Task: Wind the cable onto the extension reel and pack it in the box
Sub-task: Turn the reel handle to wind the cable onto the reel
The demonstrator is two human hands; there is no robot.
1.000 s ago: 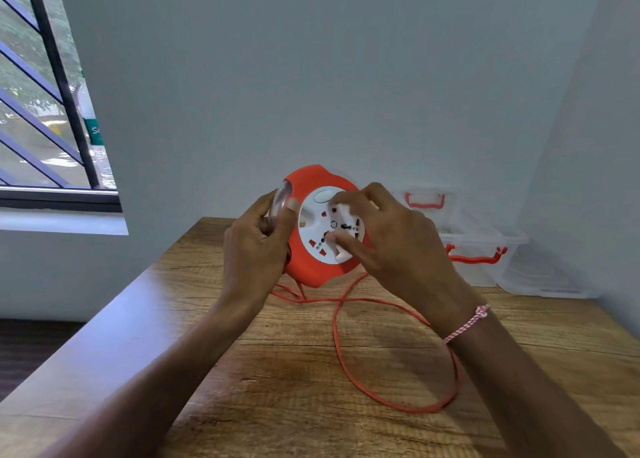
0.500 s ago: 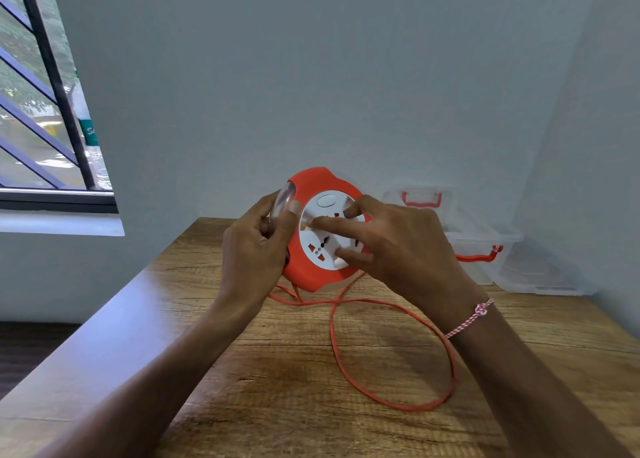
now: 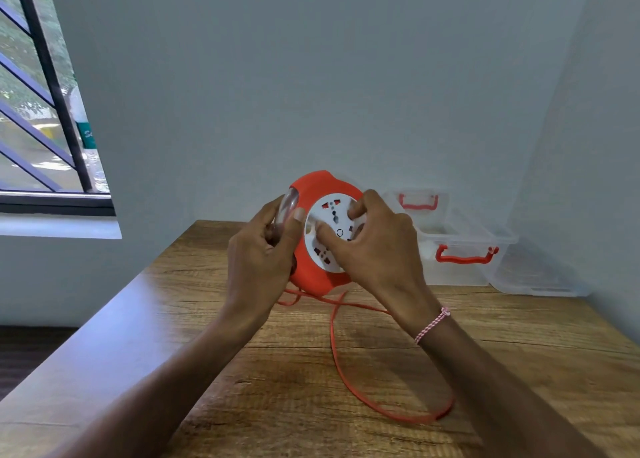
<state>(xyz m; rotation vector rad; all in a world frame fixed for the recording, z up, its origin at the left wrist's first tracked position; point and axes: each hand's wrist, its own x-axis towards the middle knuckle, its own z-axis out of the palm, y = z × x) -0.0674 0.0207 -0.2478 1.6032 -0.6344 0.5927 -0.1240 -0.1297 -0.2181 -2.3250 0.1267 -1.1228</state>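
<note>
An orange extension reel (image 3: 313, 277) with a white socket face (image 3: 329, 215) is held upright above the wooden table (image 3: 194, 336). My left hand (image 3: 263, 260) grips its left edge and clear side handle. My right hand (image 3: 377, 250) has its fingers curled on the white socket disc, thumb and fingertips pressed into it. An orange cable (image 3: 349, 381) hangs from the reel's underside and lies in a loop on the table under my right forearm. A clear plastic box (image 3: 460, 250) with orange latches stands open at the back right.
The box's clear lid (image 3: 533, 274) lies beside it in the right corner by the wall. A barred window (image 3: 45, 111) is at the left. The table's left edge (image 3: 86, 336) drops to the floor.
My right hand has turned the white disc: the socket marks have rotated and my fingers now sit higher on it. The cable loop on the table looks slightly smaller.
</note>
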